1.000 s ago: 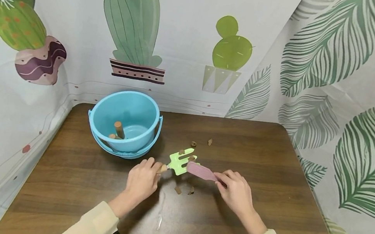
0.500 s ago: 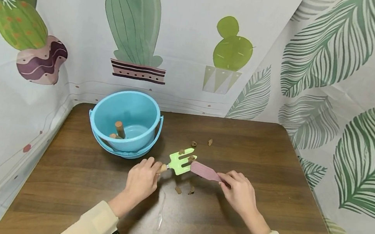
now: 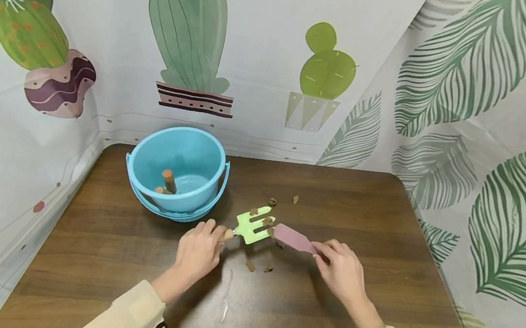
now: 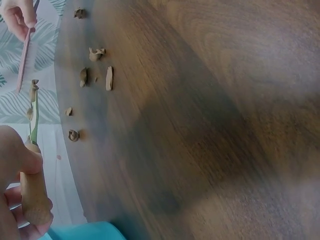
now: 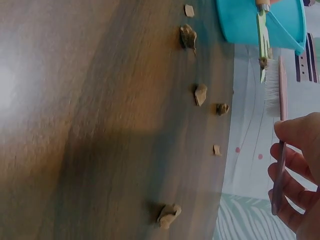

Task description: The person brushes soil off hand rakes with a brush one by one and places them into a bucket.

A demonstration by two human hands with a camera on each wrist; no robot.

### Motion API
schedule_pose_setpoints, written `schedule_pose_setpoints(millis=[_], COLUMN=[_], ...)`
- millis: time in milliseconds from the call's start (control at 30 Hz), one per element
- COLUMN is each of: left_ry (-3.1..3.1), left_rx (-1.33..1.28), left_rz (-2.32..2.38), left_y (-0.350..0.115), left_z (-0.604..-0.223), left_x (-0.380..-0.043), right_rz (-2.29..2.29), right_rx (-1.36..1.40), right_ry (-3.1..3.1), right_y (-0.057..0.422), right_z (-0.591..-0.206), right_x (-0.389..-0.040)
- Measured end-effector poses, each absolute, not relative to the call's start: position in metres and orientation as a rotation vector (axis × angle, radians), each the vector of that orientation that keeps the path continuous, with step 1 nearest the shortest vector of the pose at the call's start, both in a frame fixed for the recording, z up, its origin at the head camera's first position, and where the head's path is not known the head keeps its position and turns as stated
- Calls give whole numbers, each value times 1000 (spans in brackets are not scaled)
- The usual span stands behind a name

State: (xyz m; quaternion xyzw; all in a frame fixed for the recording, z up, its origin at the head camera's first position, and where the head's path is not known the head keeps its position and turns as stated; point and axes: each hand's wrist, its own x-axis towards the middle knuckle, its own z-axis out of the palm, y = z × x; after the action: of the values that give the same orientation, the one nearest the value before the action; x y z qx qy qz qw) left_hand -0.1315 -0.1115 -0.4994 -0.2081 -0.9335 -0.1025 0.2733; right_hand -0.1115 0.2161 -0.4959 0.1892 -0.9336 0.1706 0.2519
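My left hand [image 3: 199, 249] grips the wooden handle [image 4: 35, 195] of a light green hand fork [image 3: 249, 229], its tines pointing right above the table. Brown dried scraps [image 3: 268, 221] lie on the tines. In the right wrist view the fork [image 5: 262, 35] shows edge-on. My right hand [image 3: 342, 269] pinches the thin handle of a pink brush [image 3: 294, 238] between thumb and fingers. White bristles [image 5: 271, 90] face down from the brush, whose tip is right by the fork's tine ends. Loose scraps [image 3: 250, 266] lie on the table below the tools.
A blue bucket [image 3: 179, 145] with a lowered handle stands at the back left, holding brown cylindrical pieces [image 3: 169, 180]. More scraps [image 3: 295, 199] lie behind the fork on the wooden table [image 3: 372, 319]. A clear thin strip [image 3: 224, 307] lies in front. Patterned cloth hangs behind.
My right hand has drawn the brush to the right, off the fork's tines, baring more of the scraps and tine tips. My left hand and the fork stay nearly still.
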Motion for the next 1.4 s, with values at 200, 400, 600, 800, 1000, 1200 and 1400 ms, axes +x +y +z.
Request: schedule_pose_setpoints(millis=[200,400,600,800,1000,1200,1400], left_ry=[-2520,-2531,-2543,-2533,-2506,-2503,-2494], left_rx=[-549,-558,-573,-582,-576,-589,-586], left_rz=[-294,-302,-300,-292,-270,-273,-279], left_y=[-115,-112,-105,-102,-103,-104,-105], left_z=[-499,-500,-498,-495,-495,-495,-497], left_x=[-131,-129,-128,-129,-129,-129,-129], right_rz=[441,483,531,469,429,408,406], right_rx=[491,512,585,631,610,600,587], right_ry=[-2535,-2497,-2484,-2484,-2508,-2524,-2519], right_y=[224,215,195,187,189,192,197], right_z=[-497,-493,-489,-490,-488,-488,-491], right_x=[-112,-114,-115,-116,-116,-115,-115])
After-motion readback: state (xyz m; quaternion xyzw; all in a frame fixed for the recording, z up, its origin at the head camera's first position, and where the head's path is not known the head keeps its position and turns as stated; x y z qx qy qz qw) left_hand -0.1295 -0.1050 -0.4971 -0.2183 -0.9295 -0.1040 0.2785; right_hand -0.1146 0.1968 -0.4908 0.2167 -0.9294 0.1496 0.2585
